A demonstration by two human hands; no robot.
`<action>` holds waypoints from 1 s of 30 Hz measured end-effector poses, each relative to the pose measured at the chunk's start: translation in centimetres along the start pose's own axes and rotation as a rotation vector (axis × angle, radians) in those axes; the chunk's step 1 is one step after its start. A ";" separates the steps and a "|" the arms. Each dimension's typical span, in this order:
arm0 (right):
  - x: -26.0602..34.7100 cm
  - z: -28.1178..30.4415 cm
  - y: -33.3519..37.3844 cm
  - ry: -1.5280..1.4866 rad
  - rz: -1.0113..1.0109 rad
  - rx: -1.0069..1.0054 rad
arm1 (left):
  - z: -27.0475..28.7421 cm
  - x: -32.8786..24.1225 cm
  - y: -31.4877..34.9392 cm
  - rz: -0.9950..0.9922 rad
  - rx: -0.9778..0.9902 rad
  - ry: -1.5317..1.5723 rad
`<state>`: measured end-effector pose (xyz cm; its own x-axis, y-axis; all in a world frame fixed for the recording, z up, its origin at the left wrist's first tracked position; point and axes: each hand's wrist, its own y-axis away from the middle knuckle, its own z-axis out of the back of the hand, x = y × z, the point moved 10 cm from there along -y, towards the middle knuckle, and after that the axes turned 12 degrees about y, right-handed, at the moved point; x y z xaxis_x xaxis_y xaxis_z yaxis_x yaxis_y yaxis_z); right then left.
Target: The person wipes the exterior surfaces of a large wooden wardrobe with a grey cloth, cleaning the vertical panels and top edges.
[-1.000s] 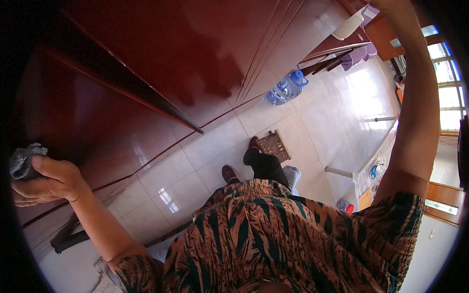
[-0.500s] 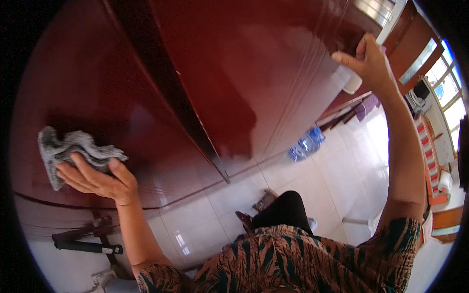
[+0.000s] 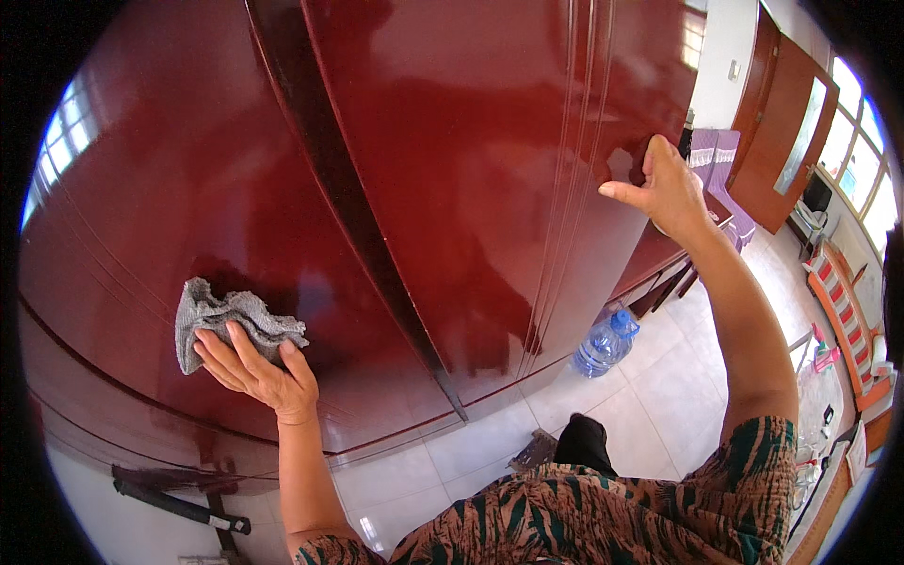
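Observation:
My left hand (image 3: 256, 372) presses a crumpled grey cloth (image 3: 235, 320) flat against the left panel (image 3: 179, 207) of a glossy dark red cabinet. The fingers lie over the cloth's lower part. On the right, my right hand (image 3: 664, 193) grips the outer edge of the cabinet's right door (image 3: 461, 169); the thumb rests on its front and the other fingers are partly hidden. Between panel and door runs a dark gap (image 3: 348, 188), with a few pale chips along its edge.
A blue-capped clear water bottle (image 3: 607, 344) stands on the tiled floor (image 3: 480, 433) by the door's lower corner. Beyond my right hand is a table with a purple cloth (image 3: 720, 169). A black tube-shaped object (image 3: 179, 504) lies at lower left, and a red-striped seat (image 3: 843, 320) is far right.
The view has shifted, showing more of the room at right. My left hand and the cloth have slid toward the dark gap. My right hand stays at the door's edge.

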<state>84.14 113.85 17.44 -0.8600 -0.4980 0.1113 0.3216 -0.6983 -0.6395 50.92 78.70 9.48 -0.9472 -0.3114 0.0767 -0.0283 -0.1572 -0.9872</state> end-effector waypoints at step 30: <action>-3.2 0.2 0.1 -0.287 1.371 -0.913 | -6.6 -11.2 0.1 1.011 -0.455 0.506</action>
<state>86.94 115.30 17.16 -0.0281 -0.5892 -0.8075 0.3143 0.7616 -0.5667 59.41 88.35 7.63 -0.6219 0.3131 -0.7178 0.7807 0.3194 -0.5371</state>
